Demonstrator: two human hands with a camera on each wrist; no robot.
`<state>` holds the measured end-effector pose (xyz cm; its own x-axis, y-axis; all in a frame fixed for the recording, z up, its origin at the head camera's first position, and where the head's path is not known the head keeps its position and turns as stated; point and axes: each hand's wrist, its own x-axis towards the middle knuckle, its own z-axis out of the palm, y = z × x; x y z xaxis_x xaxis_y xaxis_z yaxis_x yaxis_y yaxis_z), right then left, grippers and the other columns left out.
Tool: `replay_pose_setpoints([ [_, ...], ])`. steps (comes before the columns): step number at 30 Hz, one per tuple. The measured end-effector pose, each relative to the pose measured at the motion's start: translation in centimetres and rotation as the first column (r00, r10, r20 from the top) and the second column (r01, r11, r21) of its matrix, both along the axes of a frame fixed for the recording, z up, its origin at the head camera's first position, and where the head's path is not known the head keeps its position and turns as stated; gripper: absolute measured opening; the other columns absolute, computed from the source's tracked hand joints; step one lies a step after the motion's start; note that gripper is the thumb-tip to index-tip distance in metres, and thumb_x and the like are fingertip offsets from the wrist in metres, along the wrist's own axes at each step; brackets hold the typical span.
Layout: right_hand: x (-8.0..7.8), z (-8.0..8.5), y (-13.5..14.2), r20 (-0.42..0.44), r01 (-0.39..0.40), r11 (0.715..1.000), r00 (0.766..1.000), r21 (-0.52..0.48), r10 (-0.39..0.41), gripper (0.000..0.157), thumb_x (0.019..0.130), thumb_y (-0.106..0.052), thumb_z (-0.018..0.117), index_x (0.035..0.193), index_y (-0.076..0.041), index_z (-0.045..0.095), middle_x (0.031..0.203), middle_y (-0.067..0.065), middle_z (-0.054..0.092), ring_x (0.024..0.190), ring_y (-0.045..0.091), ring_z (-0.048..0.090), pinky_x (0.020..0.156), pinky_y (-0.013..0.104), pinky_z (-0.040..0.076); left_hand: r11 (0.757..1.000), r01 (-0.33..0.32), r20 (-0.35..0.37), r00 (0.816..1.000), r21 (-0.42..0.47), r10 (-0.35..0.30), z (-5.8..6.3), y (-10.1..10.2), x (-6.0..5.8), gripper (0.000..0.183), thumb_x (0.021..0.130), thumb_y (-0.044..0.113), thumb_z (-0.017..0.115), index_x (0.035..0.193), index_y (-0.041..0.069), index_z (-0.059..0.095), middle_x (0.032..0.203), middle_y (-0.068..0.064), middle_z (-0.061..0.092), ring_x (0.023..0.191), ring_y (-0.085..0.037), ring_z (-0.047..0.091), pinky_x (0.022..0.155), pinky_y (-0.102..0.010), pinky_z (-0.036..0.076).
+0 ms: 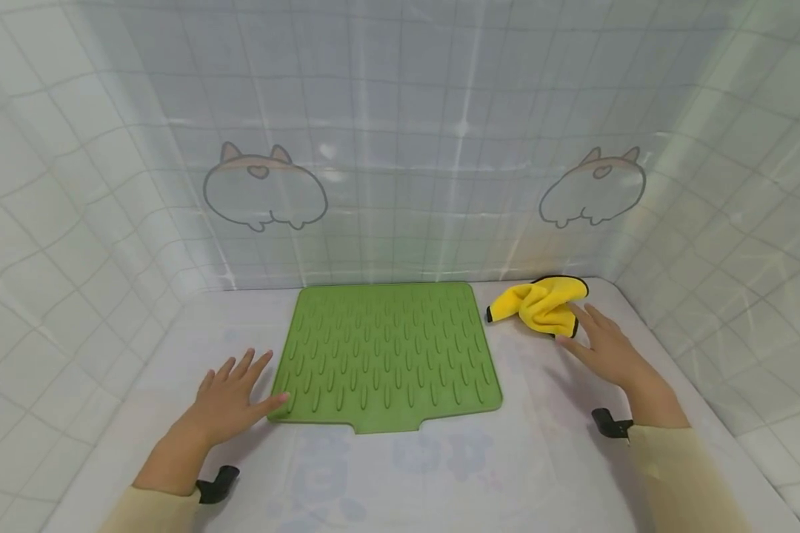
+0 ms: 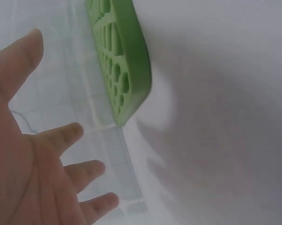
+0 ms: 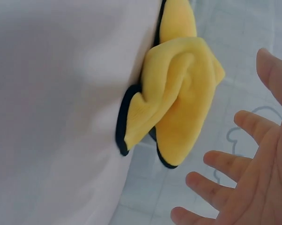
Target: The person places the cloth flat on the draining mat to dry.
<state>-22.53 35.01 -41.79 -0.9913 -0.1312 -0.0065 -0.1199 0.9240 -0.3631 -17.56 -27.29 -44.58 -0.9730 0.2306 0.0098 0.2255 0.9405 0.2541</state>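
A green ridged mat (image 1: 387, 348) lies flat in the middle of the white surface, a short tab on its near edge. Beside its left edge hovers my left hand (image 1: 227, 403), fingers spread, the thumb overlapping the mat's near left corner in the head view. The left wrist view shows that palm apart from the mat's thick rim (image 2: 141, 61). A crumpled yellow cloth (image 1: 540, 305) with black edging lies right of the mat. My right hand (image 1: 607, 352) is just beside the cloth, fingers extended and holding nothing; the right wrist view shows a gap between fingertips and cloth (image 3: 183, 103).
Behind the mat rises a grid-patterned back wall (image 1: 413, 185) printed with two cartoon animal shapes. Similar side walls (image 1: 740, 296) close in the left and right. A black strap piece (image 1: 218, 485) sits at the left wrist, another (image 1: 611, 423) at the right.
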Motion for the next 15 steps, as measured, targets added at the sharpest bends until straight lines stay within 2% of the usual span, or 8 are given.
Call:
replay_pose_setpoints([
  [6, -0.7, 0.4, -0.8, -0.003, -0.007, 0.999, 1.000, -0.037, 0.007, 0.083, 0.103, -0.056, 0.046, 0.162, -0.010, 0.008, 0.160, 0.034, 0.011, 0.142, 0.059, 0.013, 0.107, 0.077, 0.015, 1.000, 0.000, 0.043, 0.999, 0.021, -0.001, -0.1, 0.2, -0.3, 0.090, 0.092, 0.065, 0.056, 0.153, 0.002, 0.035, 0.154, -0.037, 0.028, 0.135, -0.066, 0.025, 0.102, -0.081, 0.017],
  [15, -2.0, 0.8, -2.2, 0.009, 0.020, 0.999, 1.000, -0.048, -0.019, 0.080, 0.103, -0.055, 0.043, 0.161, -0.007, 0.015, 0.159, 0.034, 0.017, 0.142, 0.058, 0.016, 0.108, 0.076, 0.017, 0.998, 0.027, 0.075, 0.997, 0.052, -0.031, -0.4, 0.4, -0.3, 0.090, 0.091, 0.061, 0.062, 0.150, -0.003, 0.038, 0.150, -0.039, 0.031, 0.131, -0.068, 0.029, 0.098, -0.082, 0.024],
])
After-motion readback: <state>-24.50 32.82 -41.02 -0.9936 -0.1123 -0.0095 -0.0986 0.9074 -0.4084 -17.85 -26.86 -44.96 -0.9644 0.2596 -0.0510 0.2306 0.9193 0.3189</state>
